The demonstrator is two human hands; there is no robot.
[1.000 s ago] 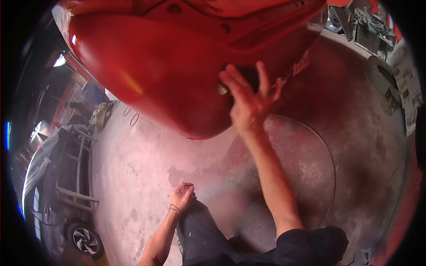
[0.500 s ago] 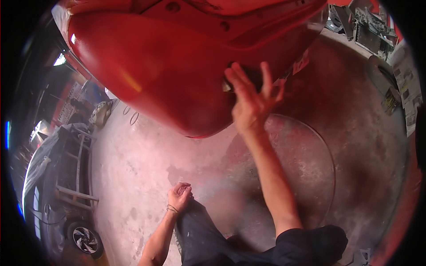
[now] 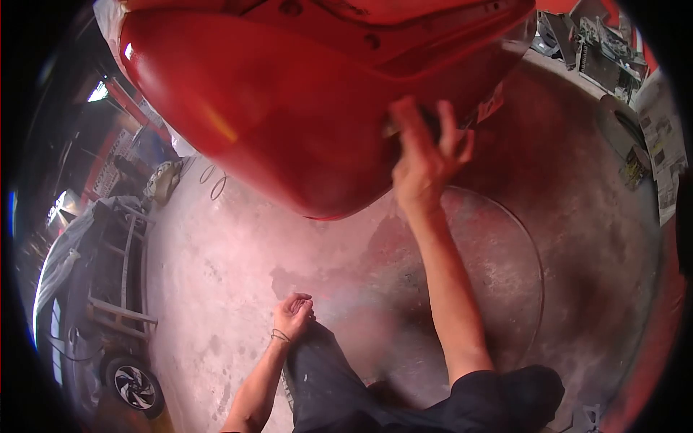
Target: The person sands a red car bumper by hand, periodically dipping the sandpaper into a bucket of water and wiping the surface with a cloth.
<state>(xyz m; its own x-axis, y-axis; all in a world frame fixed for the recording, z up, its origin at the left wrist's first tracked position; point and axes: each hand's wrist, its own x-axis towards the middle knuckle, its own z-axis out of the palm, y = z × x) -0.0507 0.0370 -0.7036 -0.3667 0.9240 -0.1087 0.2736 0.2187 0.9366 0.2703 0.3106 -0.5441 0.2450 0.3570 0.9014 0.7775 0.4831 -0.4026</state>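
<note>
A glossy red car body panel (image 3: pixel 289 123) fills the top of the view, its rounded corner pointing down toward me. My right hand (image 3: pixel 422 166) is at the panel's right side, fingers spread over a small dark pad (image 3: pixel 433 121) and pressing it to the red surface. A yellowish edge of the pad shows left of the fingertips; motion blurs the rest. Lower down, my left hand (image 3: pixel 293 316) hangs beside my thigh with its fingers loosely curled, apart from the panel. Nothing shows in it.
A dark car (image 3: pixel 79 339) partly under plastic sheeting stands at left, with a metal frame (image 3: pixel 123 310) beside it. A thin hose (image 3: pixel 538 252) curves over the stained floor (image 3: pixel 216 267). Car parts (image 3: pixel 610 54) and newspaper sheeting (image 3: pixel 660 144) are at right.
My right hand and the pad have slid slightly right along the panel. The view has shifted a little. My left hand stays by my thigh.
</note>
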